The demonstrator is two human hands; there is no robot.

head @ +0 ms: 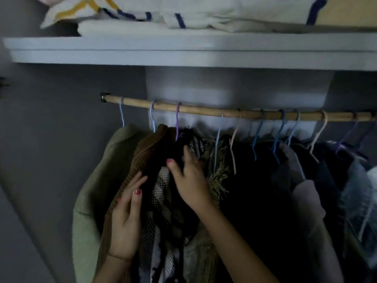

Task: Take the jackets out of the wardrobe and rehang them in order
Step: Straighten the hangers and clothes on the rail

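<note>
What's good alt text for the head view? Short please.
Two hands part clothes hanging in a dim wardrobe: the left hand rests on a brown knit garment, the right hand reaches into dark patterned clothes. Coloured hangers line a wooden rail under a shelf of folded linens.

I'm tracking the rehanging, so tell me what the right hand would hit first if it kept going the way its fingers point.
Probably the dark garment on the purple hanger. The right hand points up and into it, though depth is hard to judge in this dim view.

A home wardrobe interior is shown: garments (265,180) are hung on a wooden rail (204,110), with folded bedding (183,15) stored on the shelf (183,50) above.
</note>
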